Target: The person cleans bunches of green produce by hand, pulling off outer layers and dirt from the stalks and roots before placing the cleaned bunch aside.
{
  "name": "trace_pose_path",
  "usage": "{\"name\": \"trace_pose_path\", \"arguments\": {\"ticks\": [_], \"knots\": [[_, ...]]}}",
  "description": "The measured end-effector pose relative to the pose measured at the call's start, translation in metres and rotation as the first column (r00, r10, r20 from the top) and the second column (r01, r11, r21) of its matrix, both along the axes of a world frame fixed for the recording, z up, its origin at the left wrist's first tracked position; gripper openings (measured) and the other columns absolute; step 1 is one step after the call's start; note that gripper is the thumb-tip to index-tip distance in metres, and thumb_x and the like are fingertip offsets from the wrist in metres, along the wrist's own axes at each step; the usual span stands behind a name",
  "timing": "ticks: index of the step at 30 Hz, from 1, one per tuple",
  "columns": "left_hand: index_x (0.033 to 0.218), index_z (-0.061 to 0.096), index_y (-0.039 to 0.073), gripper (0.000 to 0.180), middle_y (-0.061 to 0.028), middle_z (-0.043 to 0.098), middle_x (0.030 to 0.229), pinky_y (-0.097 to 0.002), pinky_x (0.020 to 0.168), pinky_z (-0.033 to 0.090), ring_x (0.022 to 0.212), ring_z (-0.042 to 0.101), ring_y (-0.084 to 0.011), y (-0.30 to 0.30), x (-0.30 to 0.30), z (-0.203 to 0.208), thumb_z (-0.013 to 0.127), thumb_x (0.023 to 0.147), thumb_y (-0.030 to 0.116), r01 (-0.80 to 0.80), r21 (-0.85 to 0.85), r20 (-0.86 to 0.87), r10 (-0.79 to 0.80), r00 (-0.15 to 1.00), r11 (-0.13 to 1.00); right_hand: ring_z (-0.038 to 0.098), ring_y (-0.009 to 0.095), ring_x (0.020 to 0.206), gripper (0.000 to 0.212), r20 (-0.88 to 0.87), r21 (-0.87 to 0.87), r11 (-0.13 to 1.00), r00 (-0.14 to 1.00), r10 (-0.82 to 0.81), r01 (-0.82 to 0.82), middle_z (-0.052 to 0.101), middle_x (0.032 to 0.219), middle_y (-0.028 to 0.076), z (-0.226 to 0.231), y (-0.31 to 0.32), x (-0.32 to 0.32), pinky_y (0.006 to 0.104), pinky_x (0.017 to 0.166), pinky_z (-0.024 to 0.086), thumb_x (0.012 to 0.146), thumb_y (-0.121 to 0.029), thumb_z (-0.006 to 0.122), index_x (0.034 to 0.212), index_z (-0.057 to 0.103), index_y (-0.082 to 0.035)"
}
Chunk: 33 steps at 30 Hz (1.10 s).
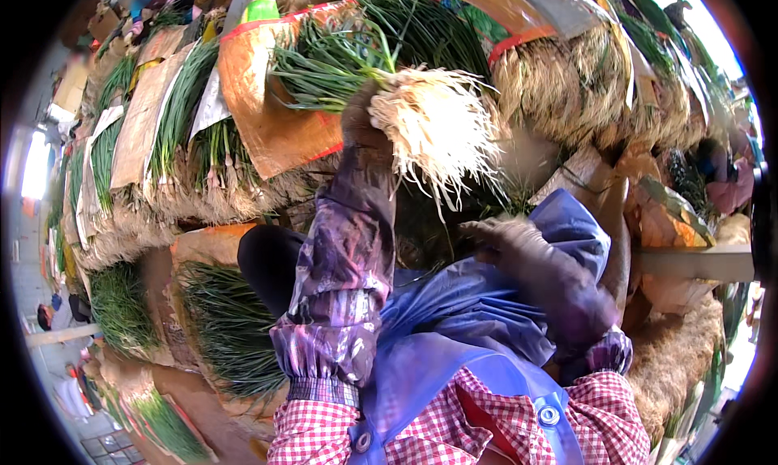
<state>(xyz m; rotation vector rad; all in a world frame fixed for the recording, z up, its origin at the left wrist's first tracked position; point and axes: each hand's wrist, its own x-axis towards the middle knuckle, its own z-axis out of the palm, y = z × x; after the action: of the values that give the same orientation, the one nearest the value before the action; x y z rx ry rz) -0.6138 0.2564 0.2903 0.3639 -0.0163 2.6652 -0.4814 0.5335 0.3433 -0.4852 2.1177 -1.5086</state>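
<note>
At the bottom of the frame a blue apron covers a red checked shirt, and purple sleeve covers wrap both forearms. The right hand, gloved and dirty, sits right of centre just above the apron; its fingers curl loosely and hold nothing I can make out. The left hand, also gloved, is raised to upper centre and grips a bunch of scallions just behind its white roots, green leaves pointing upper left. Behind, across the top and down the left side, lie stacked scallion bundles wrapped in brown cardboard.
</note>
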Motion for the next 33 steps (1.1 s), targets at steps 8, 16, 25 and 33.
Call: {"name": "trace_pose_path", "arguments": {"ticks": [8,16,25,33], "knots": [[0.103,0.057,-0.004,0.04,-0.0178,0.064,0.096,-0.0404,0.081,0.051,0.086,0.063,-0.0288,-0.011,0.035,-0.024,0.054,0.085,0.032,-0.233,-0.124,0.191,0.253,0.948,0.965,0.034,0.022,0.13,0.061,-0.571,-0.352,0.931,0.809,-0.137,-0.091,0.039,0.139,0.012,0.037,-0.112,-0.067,0.0377,0.106,0.025,0.086,-0.037,0.061,0.133,0.042,-0.002],[0.103,0.055,0.001,0.037,-0.0121,0.061,0.092,-0.0326,0.071,0.054,0.08,0.062,-0.0209,-0.02,0.122,0.048,0.06,0.085,0.033,-0.146,0.46,-0.005,0.166,0.986,0.876,0.05,0.037,0.111,0.027,-0.962,0.246,0.969,0.112,0.248,-0.028,0.056,0.115,0.019,0.064,-0.196,0.011,0.0472,0.095,0.038,0.085,-0.026,0.057,0.099,0.06,-0.004],[0.101,0.056,0.001,0.037,-0.0091,0.061,0.082,-0.0278,0.061,0.05,0.071,0.059,-0.0166,-0.108,0.247,0.116,0.067,0.076,0.025,-0.736,0.057,0.02,0.737,0.676,0.674,0.049,0.038,0.113,0.037,-0.925,0.349,0.741,-0.083,0.371,-0.574,0.05,0.126,0.015,0.079,-0.258,0.06,0.0489,0.094,0.04,0.079,-0.03,0.064,0.111,0.058,-0.013],[0.112,0.052,0.0,0.041,-0.0155,0.06,0.091,-0.0399,0.048,0.056,0.065,0.062,-0.0234,-0.239,0.365,0.031,0.06,0.083,0.029,-0.807,-0.423,0.177,0.911,0.372,0.412,0.044,0.037,0.121,0.051,-0.902,0.319,0.667,0.0,0.432,-0.673,0.049,0.129,0.016,0.063,-0.368,0.063,0.046,0.098,0.038,0.078,-0.042,0.064,0.119,0.056,-0.011]]}}
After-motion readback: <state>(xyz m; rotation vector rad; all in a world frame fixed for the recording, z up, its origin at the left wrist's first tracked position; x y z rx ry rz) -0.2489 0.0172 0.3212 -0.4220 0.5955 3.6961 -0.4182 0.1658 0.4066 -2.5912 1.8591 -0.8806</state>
